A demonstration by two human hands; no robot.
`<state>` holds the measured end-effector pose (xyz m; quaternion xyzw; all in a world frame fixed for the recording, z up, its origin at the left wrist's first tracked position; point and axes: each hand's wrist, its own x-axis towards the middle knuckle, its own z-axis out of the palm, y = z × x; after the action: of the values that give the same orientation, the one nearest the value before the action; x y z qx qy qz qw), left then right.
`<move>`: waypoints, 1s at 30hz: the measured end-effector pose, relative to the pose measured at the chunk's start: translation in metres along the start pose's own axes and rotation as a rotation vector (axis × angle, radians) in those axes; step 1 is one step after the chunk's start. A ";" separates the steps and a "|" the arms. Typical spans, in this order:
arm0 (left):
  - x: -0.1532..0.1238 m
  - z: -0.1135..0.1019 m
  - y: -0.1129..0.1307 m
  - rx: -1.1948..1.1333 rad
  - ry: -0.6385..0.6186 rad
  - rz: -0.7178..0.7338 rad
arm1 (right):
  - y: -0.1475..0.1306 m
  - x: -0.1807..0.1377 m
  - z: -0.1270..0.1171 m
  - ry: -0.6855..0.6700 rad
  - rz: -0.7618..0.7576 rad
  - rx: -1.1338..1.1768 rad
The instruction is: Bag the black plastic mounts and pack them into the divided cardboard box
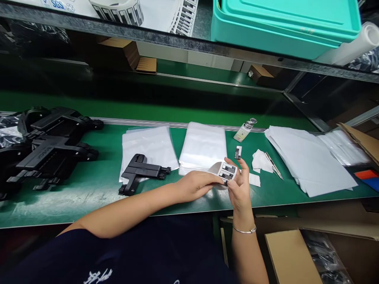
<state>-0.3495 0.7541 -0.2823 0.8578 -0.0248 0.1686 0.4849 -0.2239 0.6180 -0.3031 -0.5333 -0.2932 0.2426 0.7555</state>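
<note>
A curled strip of black-and-white labels (227, 172) is pinched at its lower left edge by the thumb and fingers of my left hand (197, 185). My right hand (241, 187) has its thumb on the strip's right edge, with some fingers behind it. One loose label (238, 152) shows at a raised fingertip of that hand. To the left, a black plastic bracket (143, 171) lies partly on clear plastic bags (154, 142). Just behind my hands is a stack of white sheets or bags (203, 144).
More black brackets (56, 142) pile up at the left. A pump bottle (244, 131), white scraps (262, 161), tweezers (274, 165) and white sheets (308, 157) lie to the right. Overhead, a shelf edge (177, 43) carries a teal bin (284, 31). An open carton (291, 256) stands below right.
</note>
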 end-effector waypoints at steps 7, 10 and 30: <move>-0.034 -0.045 -0.004 0.175 0.059 -0.197 | 0.017 0.057 -0.051 0.282 -0.048 -0.491; -0.072 -0.097 -0.035 0.380 0.198 -0.441 | 0.034 0.081 -0.086 0.289 0.030 -0.936; -0.147 -0.047 -0.086 0.278 0.607 -0.644 | 0.095 0.013 0.154 -0.406 0.196 -0.715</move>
<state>-0.4824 0.8211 -0.3771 0.7904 0.4090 0.2547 0.3782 -0.3276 0.7583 -0.3506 -0.7286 -0.4495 0.2965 0.4233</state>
